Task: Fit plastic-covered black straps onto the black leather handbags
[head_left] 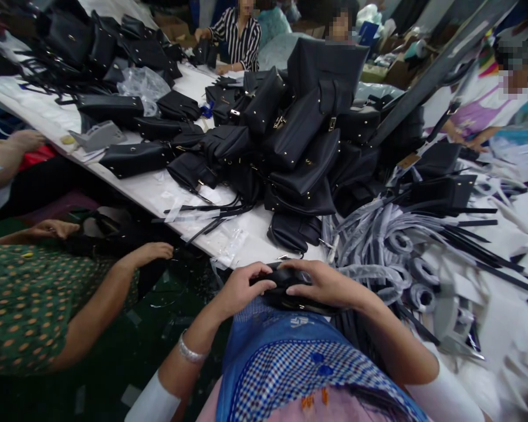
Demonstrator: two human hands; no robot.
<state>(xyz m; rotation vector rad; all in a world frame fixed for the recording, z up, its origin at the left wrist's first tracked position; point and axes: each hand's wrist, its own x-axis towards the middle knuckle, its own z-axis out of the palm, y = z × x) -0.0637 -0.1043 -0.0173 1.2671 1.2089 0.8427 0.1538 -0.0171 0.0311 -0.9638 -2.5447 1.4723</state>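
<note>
A small black leather bag (286, 293) lies on my lap at the white table's (158, 193) near edge. My left hand (242, 288) grips its left end, fingers curled over the top. From the right side my right hand (323, 283) closes over the same bag, fingers pressed on its upper edge. Just beyond my hands, another black pouch (293, 231) sits on the table. A silver bracelet (189, 351) is on my left wrist.
A tall heap of black handbags (299, 135) fills the table's middle, with more bags (92, 41) at the far left. Grey wrapped straps (378, 246) pile up at right. A person in a green dotted top (35, 305) works at my left; other people sit across the table.
</note>
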